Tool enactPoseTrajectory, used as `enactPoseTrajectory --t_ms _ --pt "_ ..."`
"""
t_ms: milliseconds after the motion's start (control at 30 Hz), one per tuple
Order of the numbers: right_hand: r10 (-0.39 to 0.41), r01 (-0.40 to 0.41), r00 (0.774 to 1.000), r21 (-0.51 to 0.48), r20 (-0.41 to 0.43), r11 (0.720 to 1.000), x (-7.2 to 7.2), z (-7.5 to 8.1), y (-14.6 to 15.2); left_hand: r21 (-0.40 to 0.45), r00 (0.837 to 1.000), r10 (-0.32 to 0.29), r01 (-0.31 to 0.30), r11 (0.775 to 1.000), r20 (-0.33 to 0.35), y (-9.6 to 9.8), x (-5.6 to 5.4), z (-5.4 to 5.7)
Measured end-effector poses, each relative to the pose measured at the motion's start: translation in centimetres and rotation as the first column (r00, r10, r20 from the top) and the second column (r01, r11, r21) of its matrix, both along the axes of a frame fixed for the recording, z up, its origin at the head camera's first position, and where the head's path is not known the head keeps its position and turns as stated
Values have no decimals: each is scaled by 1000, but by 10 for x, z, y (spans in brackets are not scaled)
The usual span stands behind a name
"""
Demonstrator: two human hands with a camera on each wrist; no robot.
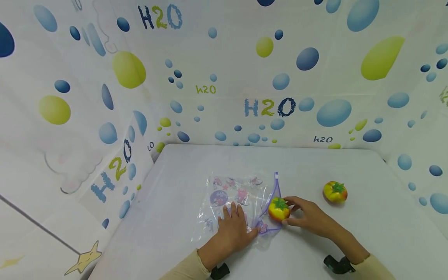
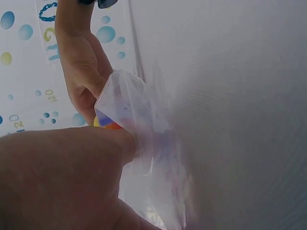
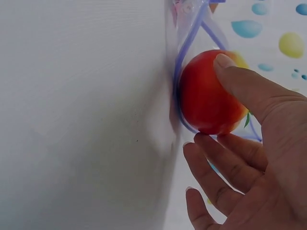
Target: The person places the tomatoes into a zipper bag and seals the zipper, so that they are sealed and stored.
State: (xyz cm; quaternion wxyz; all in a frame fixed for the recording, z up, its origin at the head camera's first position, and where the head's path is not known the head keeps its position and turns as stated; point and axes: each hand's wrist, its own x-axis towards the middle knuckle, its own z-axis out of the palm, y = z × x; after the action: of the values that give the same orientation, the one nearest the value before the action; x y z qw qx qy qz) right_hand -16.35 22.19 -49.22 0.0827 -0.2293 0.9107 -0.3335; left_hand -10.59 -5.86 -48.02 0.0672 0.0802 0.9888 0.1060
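Observation:
A clear plastic zip bag (image 1: 218, 198) with pink and purple prints lies flat, its purple-edged mouth spread to the right. My left hand (image 1: 232, 229) rests on the bag with straight fingers, thumb at the mouth's edge; the left wrist view has the film beside that thumb. At the mouth my right hand (image 1: 309, 216) pinches a shiny yellow-and-red toy fruit (image 1: 279, 210) with a green leafy top. In the right wrist view, thumb and fingertips are on the fruit (image 3: 206, 93), and the purple rim (image 3: 178, 81) runs around its far side.
A second toy fruit (image 1: 335, 192), yellow and red with a green top, sits on the white table (image 1: 301, 167) to the right of my right hand. A white curtain (image 1: 231, 54) printed with blue and green drops stands behind the table and along both sides.

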Motion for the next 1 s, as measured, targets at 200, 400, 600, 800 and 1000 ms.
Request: enactPoseTrajectory --t_ms 200,400,600,800,1000 --pt "-1 1 1000 4 -7 1000 -4 1 -8 -8 1000 8 -8 1000 -8 0 0 0" --pt "-1 1 1000 2 -22 1000 -7 1 -15 -22 1000 6 -6 1000 4 0 -2 -2" --pt "-12 12 999 -8 -47 1000 -9 -1 -21 -42 1000 -2 2 999 7 1 -3 -3" --pt "-27 25 998 -34 -49 999 -9 -3 -26 -59 1000 -5 6 998 15 2 -2 -2" --pt "-18 13 996 -55 -91 998 -9 -5 -32 -59 1000 -11 12 998 19 2 -1 -2"
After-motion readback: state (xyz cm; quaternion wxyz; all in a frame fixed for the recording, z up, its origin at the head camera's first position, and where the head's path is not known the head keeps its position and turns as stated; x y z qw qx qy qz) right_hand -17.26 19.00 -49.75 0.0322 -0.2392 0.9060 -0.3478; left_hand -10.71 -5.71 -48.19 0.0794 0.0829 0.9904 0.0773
